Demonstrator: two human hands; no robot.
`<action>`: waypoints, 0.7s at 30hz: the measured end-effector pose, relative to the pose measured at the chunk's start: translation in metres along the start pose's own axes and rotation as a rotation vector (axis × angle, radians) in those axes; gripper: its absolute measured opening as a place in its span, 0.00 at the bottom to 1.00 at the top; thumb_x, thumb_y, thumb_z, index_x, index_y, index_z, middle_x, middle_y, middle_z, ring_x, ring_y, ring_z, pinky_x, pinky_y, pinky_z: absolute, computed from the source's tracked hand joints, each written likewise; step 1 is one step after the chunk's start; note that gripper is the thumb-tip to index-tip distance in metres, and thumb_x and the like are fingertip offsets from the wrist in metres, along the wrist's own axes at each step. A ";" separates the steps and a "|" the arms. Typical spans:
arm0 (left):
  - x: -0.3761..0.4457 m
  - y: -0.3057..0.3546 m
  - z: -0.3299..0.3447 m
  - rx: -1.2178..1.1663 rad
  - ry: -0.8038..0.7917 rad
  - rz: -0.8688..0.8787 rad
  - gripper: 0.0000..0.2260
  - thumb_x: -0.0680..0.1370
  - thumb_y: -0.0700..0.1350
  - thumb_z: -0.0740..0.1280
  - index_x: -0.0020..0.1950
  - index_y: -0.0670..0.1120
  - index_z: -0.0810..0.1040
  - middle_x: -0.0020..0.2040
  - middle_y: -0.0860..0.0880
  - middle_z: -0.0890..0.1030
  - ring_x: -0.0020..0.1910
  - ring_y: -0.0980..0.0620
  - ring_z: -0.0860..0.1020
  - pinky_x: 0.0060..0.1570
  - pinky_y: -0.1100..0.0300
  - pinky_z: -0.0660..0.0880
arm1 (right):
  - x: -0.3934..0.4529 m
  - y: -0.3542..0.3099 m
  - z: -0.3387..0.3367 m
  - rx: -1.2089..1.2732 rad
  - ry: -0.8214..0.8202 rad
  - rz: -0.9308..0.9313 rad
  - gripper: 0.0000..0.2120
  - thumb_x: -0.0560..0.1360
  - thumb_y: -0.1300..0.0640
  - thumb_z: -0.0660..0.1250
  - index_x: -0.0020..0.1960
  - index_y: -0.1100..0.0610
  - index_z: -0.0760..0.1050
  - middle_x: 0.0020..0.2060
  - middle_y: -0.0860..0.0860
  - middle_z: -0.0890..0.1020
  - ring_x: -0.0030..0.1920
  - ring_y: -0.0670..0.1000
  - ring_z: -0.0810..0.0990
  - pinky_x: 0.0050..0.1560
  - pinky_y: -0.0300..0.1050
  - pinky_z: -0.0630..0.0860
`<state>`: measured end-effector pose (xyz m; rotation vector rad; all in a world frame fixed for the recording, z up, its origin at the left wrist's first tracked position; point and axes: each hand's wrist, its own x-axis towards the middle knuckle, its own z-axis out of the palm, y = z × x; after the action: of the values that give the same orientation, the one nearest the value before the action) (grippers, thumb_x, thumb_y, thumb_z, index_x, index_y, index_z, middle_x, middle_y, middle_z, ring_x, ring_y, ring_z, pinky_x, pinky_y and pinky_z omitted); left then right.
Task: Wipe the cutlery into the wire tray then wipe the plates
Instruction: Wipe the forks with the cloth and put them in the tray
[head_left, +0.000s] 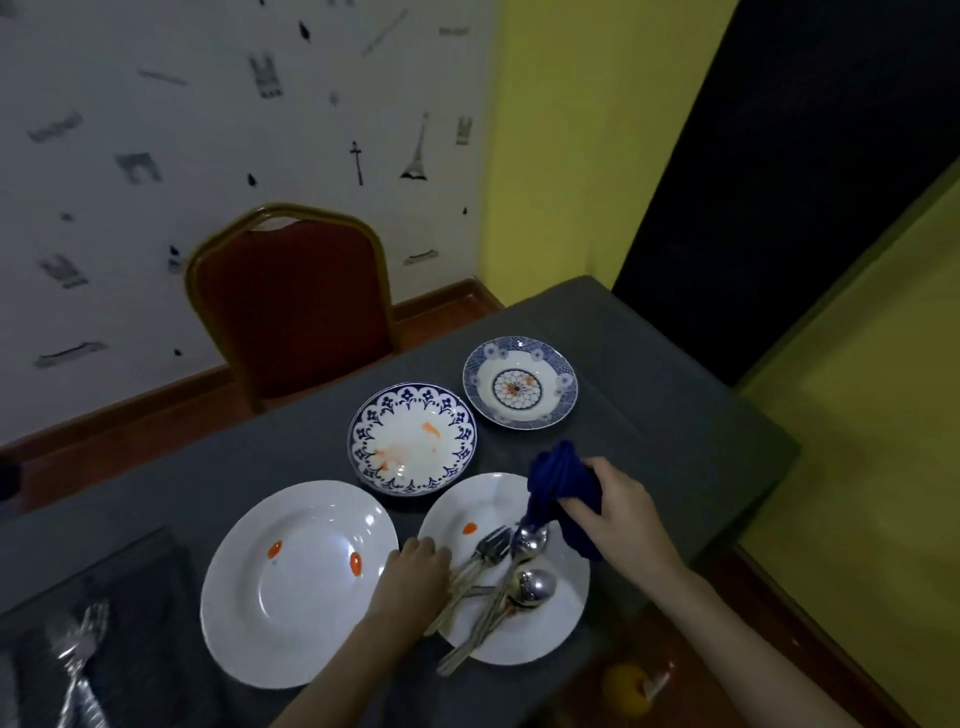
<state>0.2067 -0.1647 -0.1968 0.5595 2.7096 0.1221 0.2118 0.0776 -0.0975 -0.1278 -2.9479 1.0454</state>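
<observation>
- Landmark: the white plate (524, 639) at the near right of the desk (675, 415), holding a heap of forks and spoons (498, 577) and one red smear.
- Left hand (415, 571): at this plate's left rim, fingers curled down onto the fork handles. The grip appears closed on the cutlery, though the fingertips are hidden.
- Right hand (618, 504): just above the plate's far right edge, grip clamped on a bunched blue cloth (561, 488) whose tail hangs to a spoon bowl.
- Other plates: a second white plate (296, 587) just left, with two red spots; a blue-patterned plate (413, 439) beyond, smeared; a smaller patterned dish (519, 382) further beyond. None looks wiped.
- Wire tray (78, 649): far left of the plate, dim; some cutlery seems to lie there already.
- Step judged: cutlery wiping, midway.
- Next move calls for lifting one piece clear of the heap, passing the cloth along it, then carrying it left to the tray.
</observation>
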 end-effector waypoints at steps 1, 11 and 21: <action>0.001 0.001 -0.001 -0.003 -0.005 -0.010 0.12 0.81 0.44 0.57 0.61 0.44 0.73 0.61 0.44 0.74 0.61 0.45 0.72 0.58 0.53 0.71 | -0.002 0.003 -0.001 0.000 -0.002 0.009 0.12 0.74 0.52 0.68 0.55 0.51 0.72 0.44 0.45 0.78 0.43 0.40 0.76 0.40 0.35 0.70; -0.034 -0.012 -0.040 -0.389 0.042 -0.166 0.05 0.82 0.45 0.58 0.56 0.46 0.66 0.50 0.49 0.79 0.45 0.51 0.79 0.46 0.59 0.74 | 0.016 -0.012 0.004 0.100 -0.030 -0.024 0.13 0.73 0.54 0.69 0.56 0.51 0.72 0.45 0.45 0.79 0.43 0.39 0.77 0.39 0.35 0.71; -0.112 -0.049 -0.089 -1.490 0.291 -0.457 0.10 0.83 0.40 0.58 0.51 0.35 0.76 0.29 0.48 0.73 0.25 0.53 0.70 0.28 0.59 0.69 | 0.039 -0.140 0.055 0.237 0.053 -0.371 0.15 0.73 0.57 0.69 0.57 0.54 0.67 0.47 0.48 0.75 0.47 0.48 0.75 0.44 0.44 0.73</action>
<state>0.2508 -0.2554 -0.0836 -0.5401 2.0465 1.9067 0.1602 -0.0623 -0.0523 0.3718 -2.6267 1.2867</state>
